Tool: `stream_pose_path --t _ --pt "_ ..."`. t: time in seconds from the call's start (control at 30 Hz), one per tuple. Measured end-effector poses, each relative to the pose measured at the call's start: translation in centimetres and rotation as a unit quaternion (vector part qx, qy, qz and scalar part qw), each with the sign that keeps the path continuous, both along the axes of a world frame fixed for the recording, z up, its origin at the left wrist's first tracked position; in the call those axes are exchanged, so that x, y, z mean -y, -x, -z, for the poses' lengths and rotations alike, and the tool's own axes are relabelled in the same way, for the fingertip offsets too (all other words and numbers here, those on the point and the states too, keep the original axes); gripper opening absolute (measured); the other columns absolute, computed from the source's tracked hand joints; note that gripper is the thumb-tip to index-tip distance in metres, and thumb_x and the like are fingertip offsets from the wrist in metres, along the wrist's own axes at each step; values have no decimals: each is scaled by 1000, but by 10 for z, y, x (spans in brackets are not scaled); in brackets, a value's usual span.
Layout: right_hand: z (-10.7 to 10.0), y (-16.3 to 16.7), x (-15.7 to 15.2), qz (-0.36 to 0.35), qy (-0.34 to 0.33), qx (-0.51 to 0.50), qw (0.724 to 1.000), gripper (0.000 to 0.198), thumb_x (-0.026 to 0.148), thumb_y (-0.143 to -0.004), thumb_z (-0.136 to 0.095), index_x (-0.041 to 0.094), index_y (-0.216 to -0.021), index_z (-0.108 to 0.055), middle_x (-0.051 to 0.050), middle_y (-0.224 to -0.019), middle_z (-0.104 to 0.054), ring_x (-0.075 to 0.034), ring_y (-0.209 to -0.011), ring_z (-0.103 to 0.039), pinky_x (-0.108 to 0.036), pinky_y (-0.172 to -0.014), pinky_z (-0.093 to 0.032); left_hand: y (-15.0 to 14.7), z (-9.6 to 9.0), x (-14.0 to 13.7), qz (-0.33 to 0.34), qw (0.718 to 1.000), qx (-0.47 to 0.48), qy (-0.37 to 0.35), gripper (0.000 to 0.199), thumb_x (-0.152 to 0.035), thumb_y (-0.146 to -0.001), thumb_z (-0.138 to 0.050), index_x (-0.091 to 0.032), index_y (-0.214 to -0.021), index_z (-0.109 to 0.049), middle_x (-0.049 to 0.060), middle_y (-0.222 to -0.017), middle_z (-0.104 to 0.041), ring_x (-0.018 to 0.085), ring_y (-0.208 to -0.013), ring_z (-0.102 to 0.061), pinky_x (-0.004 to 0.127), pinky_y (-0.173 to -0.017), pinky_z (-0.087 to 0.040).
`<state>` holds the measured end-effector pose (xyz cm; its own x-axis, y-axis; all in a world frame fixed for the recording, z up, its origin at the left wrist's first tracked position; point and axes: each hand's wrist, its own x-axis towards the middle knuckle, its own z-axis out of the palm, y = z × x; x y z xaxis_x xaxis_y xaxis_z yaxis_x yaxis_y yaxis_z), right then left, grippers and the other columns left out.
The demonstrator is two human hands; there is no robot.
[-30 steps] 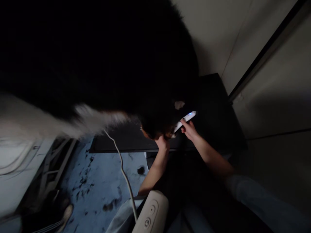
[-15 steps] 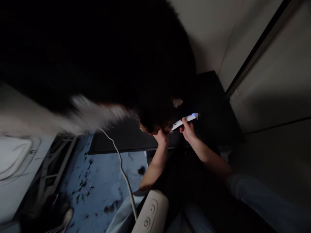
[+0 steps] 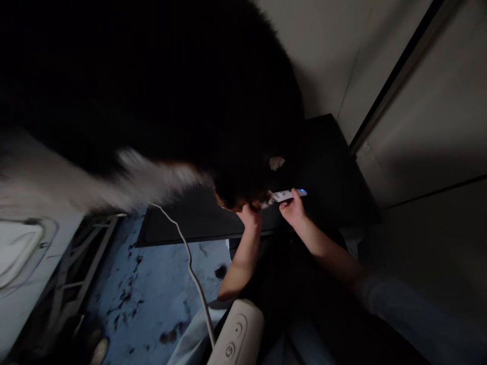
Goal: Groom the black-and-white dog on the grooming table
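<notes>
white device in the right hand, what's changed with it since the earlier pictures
The white device has tipped from a clear slant to nearly level in the view, its blue-lit end now lower. The right hand still grips it, and the left hand still holds the animal's leg.

The right hand (image 3: 292,209) grips a slim white handheld device (image 3: 283,195) with a blue light (image 3: 302,191), its nine-o'clock end at the brown-and-white furry paw (image 3: 264,204) the left hand (image 3: 250,217) holds over the black rectangular tabletop (image 3: 327,167).
</notes>
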<state>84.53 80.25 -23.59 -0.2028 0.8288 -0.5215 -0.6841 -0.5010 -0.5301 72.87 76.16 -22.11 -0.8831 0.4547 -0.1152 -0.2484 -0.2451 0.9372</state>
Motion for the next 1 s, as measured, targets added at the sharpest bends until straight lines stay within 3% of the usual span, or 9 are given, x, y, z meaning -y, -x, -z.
stream_pose_path --t 0.1,0.23,0.37,0.6,0.77,0.87,1.0 --pt "-2 -6 -16 31 -56 17 998 38 43 -63 -80 23 -83 -54 3 -75 -68 -12 -63 -62 -19 -44 -36 -3 -19 2 -36 999 10 -25 43 -24 -60 -59 -23 -104 -61 5 -125 -66 27 -121 -61 35 -92 -55" --pt "-12 -7 -27 -59 -177 19 982 49 37 -53 -84 23 -93 -59 -1 -83 -74 -16 -70 -65 -21 -49 -39 -10 -34 4 -24 998 -22 -49 36 -25 -60 -62 -22 -96 -64 3 -116 -69 28 -121 -60 36 -95 -54" --pt "-21 -2 -33 -83 -205 18 975 48 36 -53 -84 23 -94 -63 0 -83 -75 -15 -66 -63 -22 -50 -41 -12 -37 6 -5 998 -29 -59 38 -25 -62 -65 -22 -99 -66 3 -116 -69 27 -119 -61 37 -99 -52" --pt "-22 12 -43 -126 -185 6 975 46 32 -49 -86 20 -88 -64 3 -70 -71 -11 -56 -58 -20 -45 -39 -8 -38 9 -2 999 -12 -53 47 -21 -61 -64 -23 -107 -65 3 -122 -67 27 -119 -61 37 -99 -52" --pt "-15 23 -38 -92 -138 -16 986 41 38 -55 -86 20 -80 -61 4 -66 -68 -10 -52 -55 -19 -41 -35 -8 -39 10 -6 997 -21 -75 44 -21 -61 -65 -23 -104 -67 2 -120 -69 26 -119 -62 37 -101 -51" --pt "-9 24 -36 -119 -110 -22 987 40 44 -59 -85 19 -77 -60 2 -64 -66 -9 -47 -51 -20 -40 -37 -6 -39 10 -22 997 10 -72 42 -22 -59 -65 -23 -100 -67 2 -119 -69 26 -115 -63 36 -95 -53" --pt "-2 15 -38 -77 -63 2 995 39 44 -64 -84 21 -70 -54 7 -54 -56 -5 -39 -41 -17 -35 -29 0 -35 9 -30 997 19 -66 45 -24 -55 -65 -23 -100 -64 3 -119 -69 27 -113 -64 36 -90 -55"
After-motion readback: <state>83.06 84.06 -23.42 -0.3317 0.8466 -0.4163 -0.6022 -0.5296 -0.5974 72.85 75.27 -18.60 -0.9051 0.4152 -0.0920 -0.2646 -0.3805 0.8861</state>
